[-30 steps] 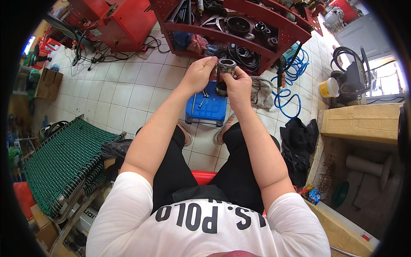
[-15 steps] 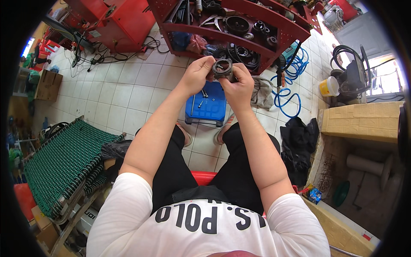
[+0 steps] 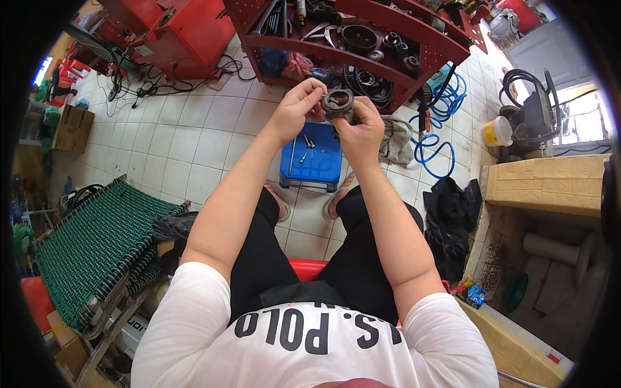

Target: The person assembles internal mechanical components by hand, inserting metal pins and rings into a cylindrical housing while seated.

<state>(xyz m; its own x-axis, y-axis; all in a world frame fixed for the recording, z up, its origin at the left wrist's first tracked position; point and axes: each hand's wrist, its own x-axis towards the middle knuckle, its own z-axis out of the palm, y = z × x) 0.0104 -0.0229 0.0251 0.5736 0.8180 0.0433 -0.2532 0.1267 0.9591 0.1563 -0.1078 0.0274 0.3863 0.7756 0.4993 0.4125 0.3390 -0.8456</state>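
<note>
My right hand (image 3: 360, 126) is closed on a dark, grimy metal cylindrical part (image 3: 339, 111), its round open end tilted up toward me. My left hand (image 3: 301, 107) is just left of that end, fingertips pinched near the rim; whatever they hold is too small to make out. Below my hands a blue plastic stool (image 3: 314, 173) bears a thin rod (image 3: 292, 156) and several bolts (image 3: 310, 143).
A red tool cart (image 3: 407, 81) with parts stands ahead. At right are a coiled blue hose (image 3: 432, 155), a grey rag (image 3: 398, 145), a white bucket (image 3: 497, 131) and black cloth (image 3: 446, 213). A green woven folding cot (image 3: 107, 239) is at left.
The cylinder has tipped from upright so its ring end faces me more. My left hand has risen slightly, its fingertips now higher at the rim.
</note>
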